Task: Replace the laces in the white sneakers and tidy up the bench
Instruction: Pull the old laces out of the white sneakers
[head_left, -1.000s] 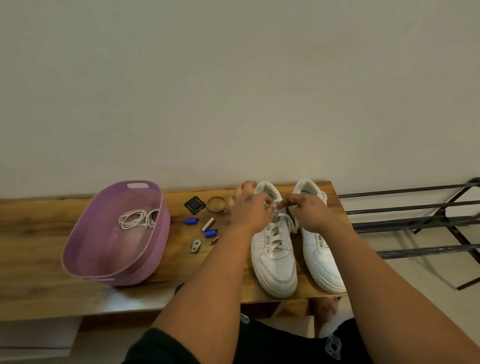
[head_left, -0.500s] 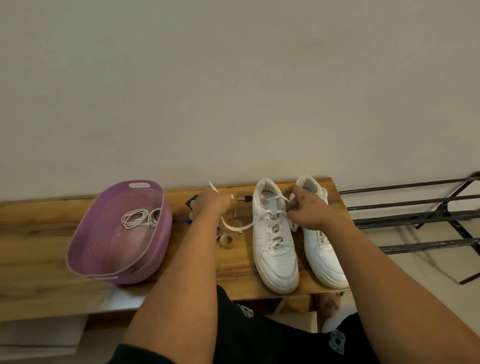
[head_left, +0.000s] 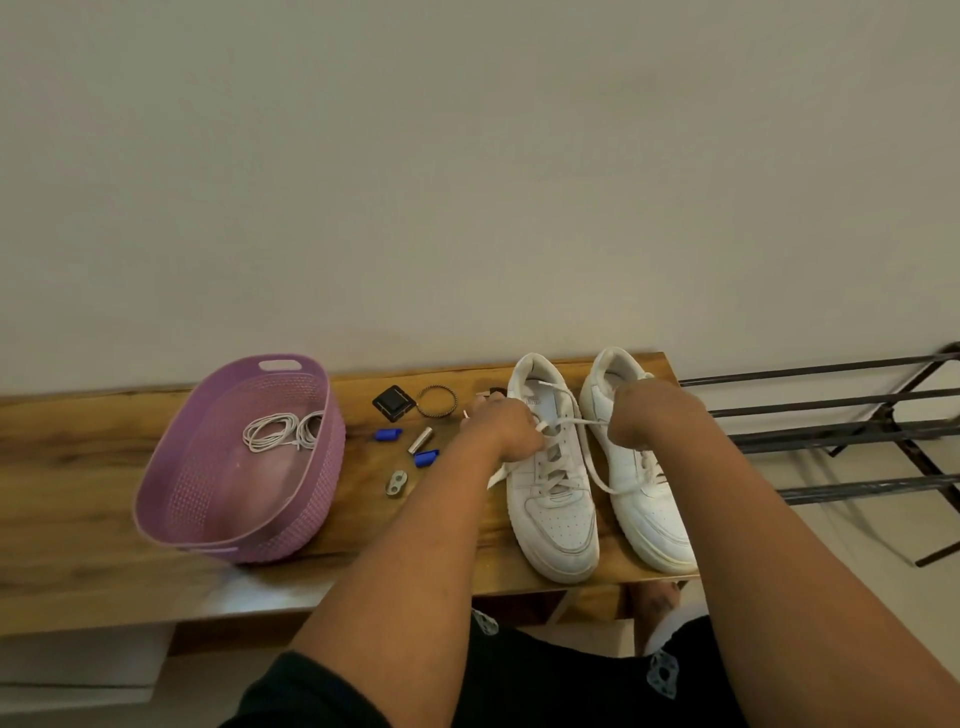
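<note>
A purple basket (head_left: 218, 499) holds coiled laces (head_left: 278, 432); small blurred oddments lie beside it. The left hand (head_left: 501, 426) pinches the left sneaker's (head_left: 553, 478) lace (head_left: 587, 457), the right hand (head_left: 641, 421) grips its other end, fingers hidden

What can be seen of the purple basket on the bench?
The purple oval plastic basket has woven-look perforated walls, a smooth rim and a slot handle at its far end. It sits upright on the left part of the wooden bench, its near end close to the front edge. Inside, toward the far end, lie two coiled white laces. Neither hand touches it; the small loose items lie to its right, apart from it.
</note>
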